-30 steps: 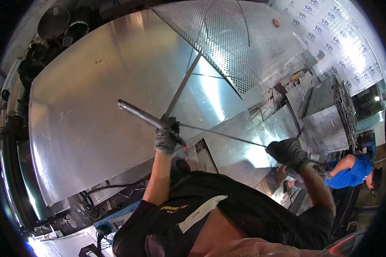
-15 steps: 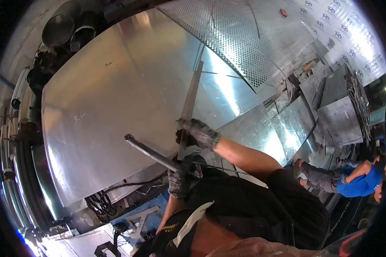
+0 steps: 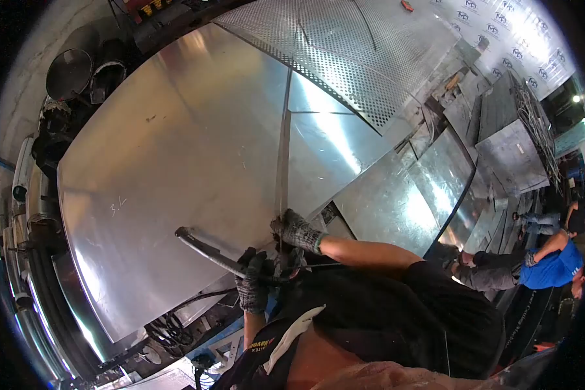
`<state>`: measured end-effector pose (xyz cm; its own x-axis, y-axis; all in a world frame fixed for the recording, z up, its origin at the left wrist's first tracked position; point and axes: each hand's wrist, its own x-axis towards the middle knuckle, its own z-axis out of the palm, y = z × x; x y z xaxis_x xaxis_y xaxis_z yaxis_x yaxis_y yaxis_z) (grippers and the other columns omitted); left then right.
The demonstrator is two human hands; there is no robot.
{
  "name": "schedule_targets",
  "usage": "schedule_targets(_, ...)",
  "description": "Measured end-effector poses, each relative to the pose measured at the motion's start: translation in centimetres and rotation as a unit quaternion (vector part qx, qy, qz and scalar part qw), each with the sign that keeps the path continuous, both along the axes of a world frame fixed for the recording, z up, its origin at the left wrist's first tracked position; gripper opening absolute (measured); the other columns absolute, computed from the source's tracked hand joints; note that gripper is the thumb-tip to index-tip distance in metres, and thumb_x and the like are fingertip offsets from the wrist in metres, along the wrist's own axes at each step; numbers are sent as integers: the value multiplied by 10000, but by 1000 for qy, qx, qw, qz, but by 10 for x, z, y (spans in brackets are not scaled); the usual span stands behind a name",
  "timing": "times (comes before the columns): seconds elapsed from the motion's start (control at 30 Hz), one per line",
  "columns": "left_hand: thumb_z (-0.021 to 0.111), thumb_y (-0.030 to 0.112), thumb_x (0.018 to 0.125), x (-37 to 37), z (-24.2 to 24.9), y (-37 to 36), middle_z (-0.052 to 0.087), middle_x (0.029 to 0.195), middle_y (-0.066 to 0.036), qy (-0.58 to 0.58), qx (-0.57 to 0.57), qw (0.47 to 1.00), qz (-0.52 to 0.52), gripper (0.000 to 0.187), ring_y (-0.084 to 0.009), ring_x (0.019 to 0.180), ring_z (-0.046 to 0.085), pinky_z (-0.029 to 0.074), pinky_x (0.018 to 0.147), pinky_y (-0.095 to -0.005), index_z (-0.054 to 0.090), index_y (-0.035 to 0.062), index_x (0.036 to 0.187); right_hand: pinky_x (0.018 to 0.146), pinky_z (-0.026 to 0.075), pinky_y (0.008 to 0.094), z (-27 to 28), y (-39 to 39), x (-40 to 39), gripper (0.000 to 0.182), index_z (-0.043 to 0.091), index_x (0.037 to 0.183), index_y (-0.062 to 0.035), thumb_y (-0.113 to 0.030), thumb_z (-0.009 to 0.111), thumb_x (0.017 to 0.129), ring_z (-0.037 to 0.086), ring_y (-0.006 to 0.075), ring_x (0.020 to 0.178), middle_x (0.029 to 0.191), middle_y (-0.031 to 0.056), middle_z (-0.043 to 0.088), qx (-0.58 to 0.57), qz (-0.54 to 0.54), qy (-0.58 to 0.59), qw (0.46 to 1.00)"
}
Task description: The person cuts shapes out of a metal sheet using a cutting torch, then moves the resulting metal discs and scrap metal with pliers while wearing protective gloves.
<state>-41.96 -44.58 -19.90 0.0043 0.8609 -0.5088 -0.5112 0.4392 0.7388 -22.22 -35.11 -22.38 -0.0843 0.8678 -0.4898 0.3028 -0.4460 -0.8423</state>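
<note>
My left hand (image 3: 253, 284), in a grey and black glove, is closed around a long grey metal tube (image 3: 205, 249). The tube's free end points up and left over a large shiny metal sheet (image 3: 156, 169). To the right of it, my gloved right hand (image 3: 298, 232) grips the near end of a long flat metal strip (image 3: 283, 156). This strip runs away from me across the sheet, with its far part near a thin seam. Part of each hand's grip is hidden by dark gloves and clothing.
Perforated sheets (image 3: 344, 58) lie beyond the large sheet. Stacked metal pieces (image 3: 510, 153) stand at the right, near a person in a blue shirt (image 3: 550, 262). Pipes (image 3: 29, 260) line the left side. Black cable (image 3: 169, 330) hangs by the near edge.
The metal strip now points more directly away from me. My right hand sits slightly lower in view, and the tube's free end has shifted left and down. The camera view has also moved.
</note>
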Motion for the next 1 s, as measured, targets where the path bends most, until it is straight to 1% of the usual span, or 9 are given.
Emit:
schedule_targets(0.03,779,200,908,-2,-6,6,711,1081,-114,-4,-16,1000,21,500,-218,852,688,575,705,-357,575,63,1344,764,507,504,1,0,6,412,524,1027,76,-332,567,998,648,407,842,832,292,629,-49,-11,85,995)
schedule_targets(0.13,790,225,901,-8,-12,9,716,1092,-117,-5,13,1000,16,542,-210,833,682,565,665,-347,558,65,1364,811,508,494,-29,-19,3,403,521,1079,58,-337,563,1012,661,384,891,904,260,658,116,36,-51,991)
schedule_targets(0.23,793,255,897,-21,-25,12,720,1089,-119,12,-3,1000,2,566,-203,799,676,557,641,-346,551,66,1372,844,500,476,14,-23,12,413,537,1143,43,-352,554,1024,658,386,948,1003,234,670,83,49,-56,994)
schedule_targets(0.33,784,268,901,-44,-18,8,721,1083,-117,42,-1,999,5,577,-203,756,669,547,623,-340,542,67,1384,874,520,428,42,-22,31,447,593,1194,40,-371,573,1020,661,286,962,1017,206,685,250,-42,-61,965)
schedule_targets(0.47,781,258,900,-63,-19,-4,726,1041,-102,56,-14,998,32,571,-200,711,666,538,591,-341,547,74,1387,743,536,349,107,-24,84,409,621,1212,-8,-370,584,1027,612,169,803,929,138,673,123,-66,-20,990)
schedule_targets(0.57,785,244,898,-104,-68,-21,727,1031,-102,7,-41,998,51,559,-203,709,667,538,588,-342,555,77,1380,679,527,331,181,-34,117,319,622,1233,-42,-227,621,974,581,165,697,920,101,656,169,-79,-104,977)
schedule_targets(0.77,783,228,907,-106,-4,-17,710,965,-98,11,-1,994,108,545,-191,660,633,526,568,-331,555,68,1376,754,544,389,244,-26,207,475,597,1327,-66,50,597,866,655,273,780,1009,162,670,351,-21,-446,823)
schedule_targets(0.87,761,279,925,-111,2,-19,700,920,-86,44,11,993,109,557,-173,623,602,505,556,-313,542,54,1385,805,542,443,279,27,262,336,609,1295,-41,-147,569,979,651,303,793,1013,155,683,346,-43,-501,792)
schedule_targets(1.0,749,280,923,-116,29,-36,696,949,-91,150,12,980,126,513,-166,658,608,519,591,-308,583,17,1330,810,543,474,351,180,321,464,598,1262,15,-366,408,1077,690,341,824,855,204,680,283,-31,-606,743)
